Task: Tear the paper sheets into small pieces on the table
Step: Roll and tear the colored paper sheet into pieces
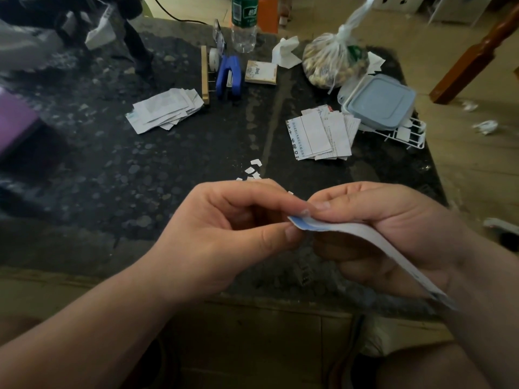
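A long white paper strip (373, 242) with a blue-tinted end hangs over the dark table's near edge. My left hand (224, 234) pinches its blue tip between thumb and forefinger. My right hand (387, 231) grips the strip just beside that, thumb on top, and the strip runs down past my palm to the lower right. Several small torn white pieces (254, 171) lie on the table (140, 178) just beyond my hands. One stack of paper sheets (165, 109) lies at mid left, another stack (320, 134) at mid right.
Further back stand a blue stapler (230, 77), a small wooden rack (205, 75), a clear bottle (244, 23), a small box (261, 72), a tied plastic bag (334, 63) and a blue-lidded container (379, 101) on a white wire rack (407, 134). A purple object (15, 119) sits left. Paper scraps (484, 126) lie on the floor.
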Action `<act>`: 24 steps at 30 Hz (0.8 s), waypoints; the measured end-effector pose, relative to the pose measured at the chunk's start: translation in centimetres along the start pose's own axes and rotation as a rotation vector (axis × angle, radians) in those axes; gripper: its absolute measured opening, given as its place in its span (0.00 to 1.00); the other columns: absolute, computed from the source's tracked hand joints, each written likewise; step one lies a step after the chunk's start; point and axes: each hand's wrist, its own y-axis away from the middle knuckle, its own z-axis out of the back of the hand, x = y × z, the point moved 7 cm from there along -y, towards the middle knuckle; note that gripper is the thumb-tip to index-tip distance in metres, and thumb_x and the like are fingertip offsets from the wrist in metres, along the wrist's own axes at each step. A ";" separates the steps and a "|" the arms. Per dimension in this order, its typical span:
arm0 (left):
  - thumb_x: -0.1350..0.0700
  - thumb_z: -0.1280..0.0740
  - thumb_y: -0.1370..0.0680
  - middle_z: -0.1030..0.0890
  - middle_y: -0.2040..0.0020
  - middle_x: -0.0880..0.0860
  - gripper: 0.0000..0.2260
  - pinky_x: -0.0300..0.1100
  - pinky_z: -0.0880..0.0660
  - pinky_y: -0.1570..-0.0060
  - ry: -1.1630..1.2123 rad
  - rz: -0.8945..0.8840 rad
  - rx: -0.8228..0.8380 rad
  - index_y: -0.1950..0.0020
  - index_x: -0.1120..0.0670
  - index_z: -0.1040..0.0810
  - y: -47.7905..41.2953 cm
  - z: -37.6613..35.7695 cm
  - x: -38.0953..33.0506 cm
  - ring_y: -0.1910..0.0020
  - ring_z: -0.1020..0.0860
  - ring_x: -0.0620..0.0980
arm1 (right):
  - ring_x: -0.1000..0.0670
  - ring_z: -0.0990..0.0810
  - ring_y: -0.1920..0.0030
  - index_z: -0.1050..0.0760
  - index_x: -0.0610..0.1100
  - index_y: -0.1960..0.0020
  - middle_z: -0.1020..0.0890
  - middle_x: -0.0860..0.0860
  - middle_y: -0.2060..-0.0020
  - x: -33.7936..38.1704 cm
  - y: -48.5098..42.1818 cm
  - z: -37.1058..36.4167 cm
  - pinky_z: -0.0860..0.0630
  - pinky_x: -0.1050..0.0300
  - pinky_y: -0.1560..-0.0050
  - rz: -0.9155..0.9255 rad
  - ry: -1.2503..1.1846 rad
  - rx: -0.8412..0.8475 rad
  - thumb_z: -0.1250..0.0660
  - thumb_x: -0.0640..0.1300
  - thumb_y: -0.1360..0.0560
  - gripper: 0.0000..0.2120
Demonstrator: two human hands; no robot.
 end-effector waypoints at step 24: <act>0.55 0.28 0.26 0.29 0.72 0.54 0.11 0.40 0.35 0.71 -0.101 0.521 -0.449 0.68 0.55 0.20 0.9 2.8 3.1 0.75 0.33 0.47 | 0.42 0.14 0.48 0.15 0.43 0.50 0.13 0.42 0.52 2.8 -0.5 4.5 0.26 0.40 0.38 0.436 0.239 -0.359 0.41 0.59 0.22 0.23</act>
